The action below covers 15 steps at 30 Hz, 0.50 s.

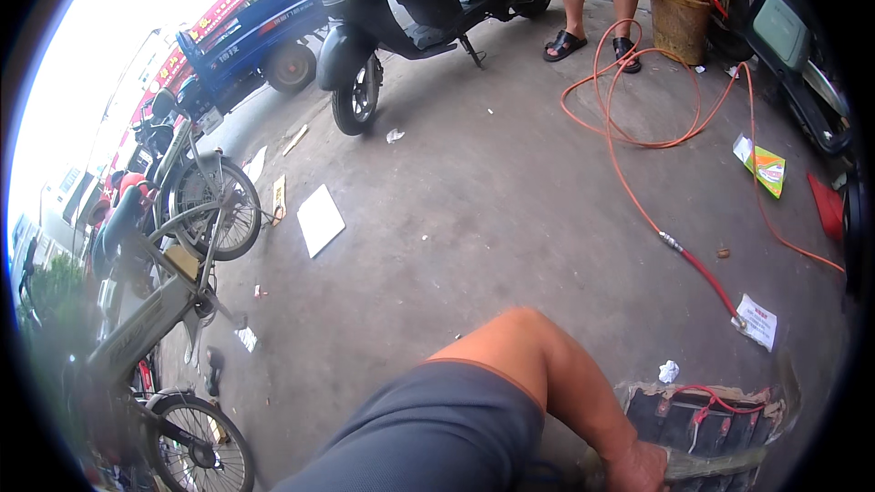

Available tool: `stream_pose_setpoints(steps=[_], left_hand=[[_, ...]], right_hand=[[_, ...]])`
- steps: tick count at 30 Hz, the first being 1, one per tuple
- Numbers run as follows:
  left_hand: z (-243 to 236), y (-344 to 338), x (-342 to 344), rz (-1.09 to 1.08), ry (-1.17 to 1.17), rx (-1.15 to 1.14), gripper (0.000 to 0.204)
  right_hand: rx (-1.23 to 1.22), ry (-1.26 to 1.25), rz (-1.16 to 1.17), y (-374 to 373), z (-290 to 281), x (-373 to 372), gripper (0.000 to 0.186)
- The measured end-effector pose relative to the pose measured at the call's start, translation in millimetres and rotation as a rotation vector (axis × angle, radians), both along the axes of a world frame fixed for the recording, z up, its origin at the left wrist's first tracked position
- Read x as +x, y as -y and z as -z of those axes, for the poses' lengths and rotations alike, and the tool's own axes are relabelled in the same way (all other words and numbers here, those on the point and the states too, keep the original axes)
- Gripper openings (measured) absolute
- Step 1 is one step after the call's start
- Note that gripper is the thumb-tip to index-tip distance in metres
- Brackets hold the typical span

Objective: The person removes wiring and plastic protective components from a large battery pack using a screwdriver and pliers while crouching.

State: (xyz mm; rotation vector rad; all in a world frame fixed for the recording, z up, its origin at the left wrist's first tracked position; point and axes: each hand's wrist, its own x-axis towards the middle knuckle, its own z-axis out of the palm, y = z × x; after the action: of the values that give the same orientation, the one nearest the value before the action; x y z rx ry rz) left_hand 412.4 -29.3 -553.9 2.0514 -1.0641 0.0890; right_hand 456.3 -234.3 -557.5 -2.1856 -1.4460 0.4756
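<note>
My left arm bends at the elbow and reaches down to the lower right. At the bottom edge my left hand (638,468) is closed at the end of a worn grey strip (715,463). Its fingertips are hidden, so what it grips cannot be made out. The strip runs across a battery pack (654,419) of dark blocks side by side, with torn brown edging round it. A red wire (725,404) and a short white lead lie over the blocks. My right hand is out of view.
Beyond the pack lie crumpled paper (669,371), a printed sheet (756,322) and an orange hose (629,184) with a red end. A black scooter (401,27), another person's legs (572,0) and a bucket (679,23) stand farther off. At left is an electric bicycle (150,310).
</note>
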Motion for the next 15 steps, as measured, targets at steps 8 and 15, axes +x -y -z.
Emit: stream_pose_setpoints(steps=[8,15], left_hand=[[-3,2,-6,-0.203,-0.008,-0.015,0.020],[116,73,26,-0.350,0.108,-0.391,0.025]], right_hand=[[0.001,0.003,0.003,-10,3,-1,0.020],[-0.001,-0.010,0.005,-17,6,-2,0.019]])
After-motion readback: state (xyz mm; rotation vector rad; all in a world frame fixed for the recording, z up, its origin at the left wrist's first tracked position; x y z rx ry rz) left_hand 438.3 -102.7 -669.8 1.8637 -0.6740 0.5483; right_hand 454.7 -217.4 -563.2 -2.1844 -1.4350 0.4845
